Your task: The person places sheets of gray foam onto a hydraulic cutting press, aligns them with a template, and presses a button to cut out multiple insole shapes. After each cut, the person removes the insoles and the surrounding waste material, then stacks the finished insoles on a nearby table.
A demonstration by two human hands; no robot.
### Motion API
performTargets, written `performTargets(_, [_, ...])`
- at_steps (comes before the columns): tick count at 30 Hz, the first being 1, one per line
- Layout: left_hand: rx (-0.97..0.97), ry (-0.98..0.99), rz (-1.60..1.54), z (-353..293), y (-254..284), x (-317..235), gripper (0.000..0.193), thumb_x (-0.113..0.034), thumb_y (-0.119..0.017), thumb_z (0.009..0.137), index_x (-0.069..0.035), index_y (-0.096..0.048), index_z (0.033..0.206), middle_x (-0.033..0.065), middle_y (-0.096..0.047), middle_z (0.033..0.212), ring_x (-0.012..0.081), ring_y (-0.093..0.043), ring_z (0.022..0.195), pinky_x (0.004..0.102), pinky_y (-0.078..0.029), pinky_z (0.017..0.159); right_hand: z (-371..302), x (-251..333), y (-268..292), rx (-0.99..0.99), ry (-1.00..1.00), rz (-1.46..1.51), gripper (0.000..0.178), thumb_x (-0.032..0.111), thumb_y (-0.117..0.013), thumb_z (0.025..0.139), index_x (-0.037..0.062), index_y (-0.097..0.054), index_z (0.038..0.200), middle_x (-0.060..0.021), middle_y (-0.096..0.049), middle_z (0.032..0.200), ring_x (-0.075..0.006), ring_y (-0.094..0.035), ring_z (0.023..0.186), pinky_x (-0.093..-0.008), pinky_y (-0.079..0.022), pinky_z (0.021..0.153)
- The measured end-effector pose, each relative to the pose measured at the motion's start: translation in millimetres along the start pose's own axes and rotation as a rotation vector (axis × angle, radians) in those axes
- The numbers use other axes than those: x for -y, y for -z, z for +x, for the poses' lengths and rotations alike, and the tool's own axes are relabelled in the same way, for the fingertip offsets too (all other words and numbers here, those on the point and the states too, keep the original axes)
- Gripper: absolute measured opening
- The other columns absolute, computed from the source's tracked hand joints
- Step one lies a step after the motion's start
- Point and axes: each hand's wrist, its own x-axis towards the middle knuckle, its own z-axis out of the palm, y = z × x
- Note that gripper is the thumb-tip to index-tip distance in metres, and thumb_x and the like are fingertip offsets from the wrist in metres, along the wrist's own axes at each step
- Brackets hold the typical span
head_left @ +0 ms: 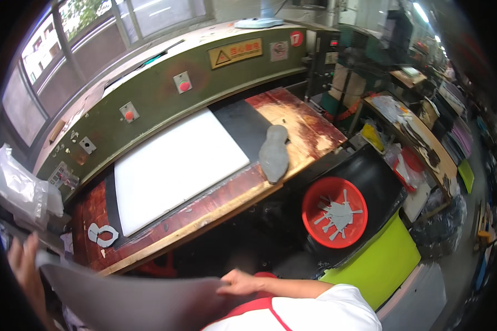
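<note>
A large grey flexible sheet [127, 298] sags in front of me, below the bench edge. My right hand [238, 282] is closed on its right end, with the thumb on top. At the far left, my left hand [25, 267] is raised against the sheet's other end. Its fingers point upward but are blurred, and their grip is unclear. On the press bench lies a white board [176, 165] over a dark mat [243, 129]. A grey sole-shaped piece [274, 154] rests at the board's right. Near the bench's left end sits a small pale loop-shaped piece [102, 235].
Behind the board stands a green press beam [160, 94] with red buttons. To the right, a red basin [335, 212] holds grey offcuts on a black surface. Bright green sheets [375, 265] lie nearer me. Clear plastic bags [25, 185] hang at the left.
</note>
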Motion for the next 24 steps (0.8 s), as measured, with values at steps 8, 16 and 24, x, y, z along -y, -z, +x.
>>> performTargets(8, [-0.201,0.239,-0.398,99.6,-264.1,-15.3,0.067,-0.01,-0.077,0.067,-0.011,-0.051,0.129,0.0137,-0.06,0.109,0.0276,-0.062,0.085,0.0313,-0.053,0.066,35.1,-6.6,176.6,-0.792,-0.086,0.005,0.02,0.013,-0.069,0.084,-0.0032,-0.067,0.095,-0.0038,-0.068,0.082,-0.0091,-0.058,0.072,-0.0282,-0.049,0.067])
performTargets(16, [0.996,0.853,-0.486,-122.3,-405.2,-83.3,0.055,-0.057,-0.056,0.084,-0.004,-0.07,0.087,0.0169,-0.066,0.093,0.0344,-0.066,0.088,0.0442,-0.052,0.074,37.4,6.3,205.8,-0.987,-0.288,-0.386,0.029,0.004,-0.066,0.081,-0.0062,-0.061,0.109,-0.0098,-0.067,0.097,-0.0147,-0.06,0.085,-0.0298,-0.048,0.08])
performTargets(24, [0.287,1.266,-1.061,-139.6,-456.2,-71.8,0.037,-0.03,-0.074,0.074,0.001,-0.057,0.066,0.0154,-0.055,0.07,0.0307,-0.056,0.067,0.04,-0.045,0.062,69.0,66.9,260.6,-0.953,-0.169,-0.806,0.039,0.004,-0.063,0.084,-0.0133,-0.055,0.118,-0.0218,-0.061,0.117,-0.0278,-0.057,0.109,-0.0367,-0.041,0.099])
